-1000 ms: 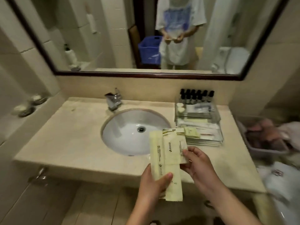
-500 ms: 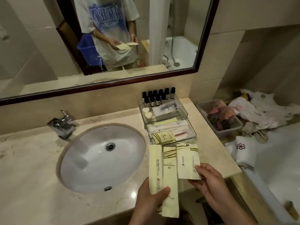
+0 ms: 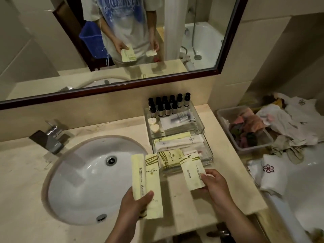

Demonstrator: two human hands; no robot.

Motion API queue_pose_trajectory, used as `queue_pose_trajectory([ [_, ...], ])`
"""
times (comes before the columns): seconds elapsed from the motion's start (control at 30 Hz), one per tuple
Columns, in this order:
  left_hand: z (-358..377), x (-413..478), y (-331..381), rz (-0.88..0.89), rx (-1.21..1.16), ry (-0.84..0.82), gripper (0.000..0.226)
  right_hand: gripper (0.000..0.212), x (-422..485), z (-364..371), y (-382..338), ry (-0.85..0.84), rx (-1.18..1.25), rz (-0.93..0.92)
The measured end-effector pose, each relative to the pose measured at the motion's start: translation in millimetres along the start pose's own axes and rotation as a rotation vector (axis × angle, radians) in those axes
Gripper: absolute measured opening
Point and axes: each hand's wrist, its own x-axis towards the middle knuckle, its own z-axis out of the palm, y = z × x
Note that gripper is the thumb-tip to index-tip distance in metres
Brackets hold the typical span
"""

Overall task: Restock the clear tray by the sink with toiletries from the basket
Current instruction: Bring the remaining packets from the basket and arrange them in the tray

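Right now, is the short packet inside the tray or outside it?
Outside. The right hand pinches the packet, held up at the tray's front edge, not laid in it.

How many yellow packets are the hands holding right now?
3. Two long packets overlap in the left hand, by the sink; one shorter packet is pinched in the right hand, in front of the clear tray. More could be hidden behind the left pair.

The left hand (image 3: 135,202) grips two long pale-yellow packets (image 3: 149,181) over the right rim of the sink (image 3: 84,181). The right hand (image 3: 215,186) pinches a shorter packet (image 3: 192,172) above the tabletop (image 3: 178,195), its far end overlapping the near edge of the clear tray (image 3: 209,155). Dark-capped bottles (image 3: 168,106) stand at the tray's far end.
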Motion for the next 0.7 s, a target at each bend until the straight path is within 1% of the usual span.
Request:
queue_pose_trajectory([
  [0.23, 45.2, 54.0, 26.0, -0.054, -0.041, 0.081, 0.022, 0.018, 104.6, -3.5, -28.9, -0.052, -0.27, -0.066],
  [0.33, 62.8, 72.4, 34.6, -0.05, -0.059, 0.09, 0.018, 0.019, 138.1, -3.9, -33.0, -0.086, -0.354, -0.104],
  [0.43, 76.1, 83.6, 37.5, -0.061, -0.075, 0.128, 0.015, 0.026, 163.3, -9.3, -33.2, -0.087, -0.426, -0.141],
  [0.5, 80.4, 86.2, 36.3, -0.071, -0.079, 0.155, 0.015, 0.029, 172.9, -13.1, -36.6, -0.083, -0.436, -0.161],
  [0.6, 82.5, 87.2, 34.7, -0.105, -0.078, 0.161, 0.019, 0.026, 185.9, -16.4, -45.0, -0.081, -0.409, -0.171],
  [0.7, 78.9, 88.4, 33.5, -0.115, -0.07, 0.16, 0.021, 0.029, 190.8, -13.3, -51.6, -0.138, -0.37, -0.16],
])
